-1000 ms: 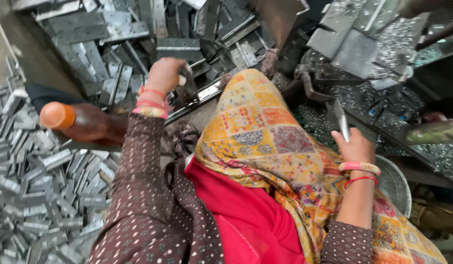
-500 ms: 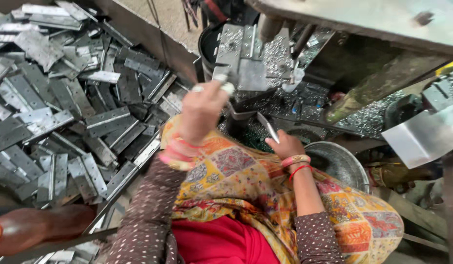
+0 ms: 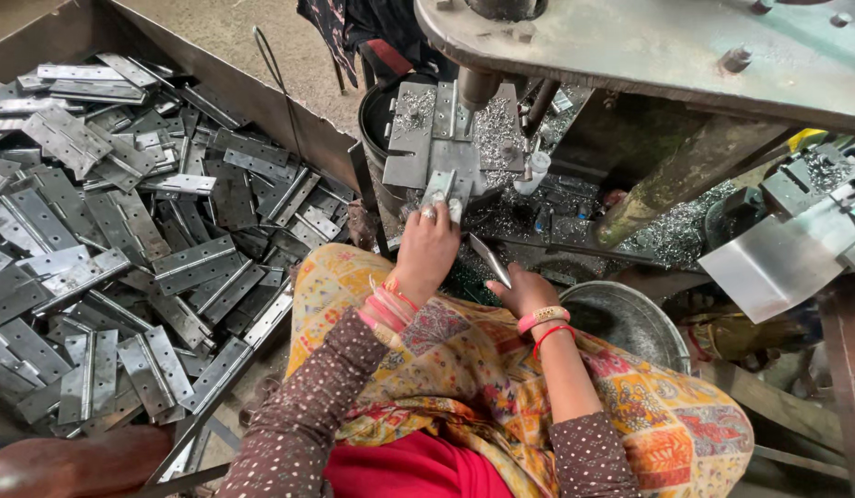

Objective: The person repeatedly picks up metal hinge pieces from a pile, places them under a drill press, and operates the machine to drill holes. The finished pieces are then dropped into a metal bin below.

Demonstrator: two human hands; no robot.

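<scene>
a large heap of grey metal hinges [image 3: 123, 240] is seen filling a tray on the left, its dark rim [image 3: 261, 97] running diagonally toward the machine. above, the heavy green body of a press [image 3: 648, 46] is seen, with its round ram [image 3: 478, 88] coming down over a small steel bed [image 3: 418, 138] strewn with bright metal shavings [image 3: 492, 134]. a round metal bowl [image 3: 630, 318] is placed just beside the right forearm, and a bent sheet of steel [image 3: 778, 263] lies well to the right. the lap below is covered by a patterned yellow cloth [image 3: 501, 387].

the left hand [image 3: 427, 249] is stretched forward with the wrist bent up, its fingertips [image 3: 438, 205] pressed around a hinge piece [image 3: 444, 189] held at the front edge of the bed, below the ram. the right hand [image 3: 524, 290] is kept lower and closer to the body, closed around a flat metal strip [image 3: 490, 260] that is tilted up to the left, apart from the bed. bangles are worn on both wrists.
</scene>
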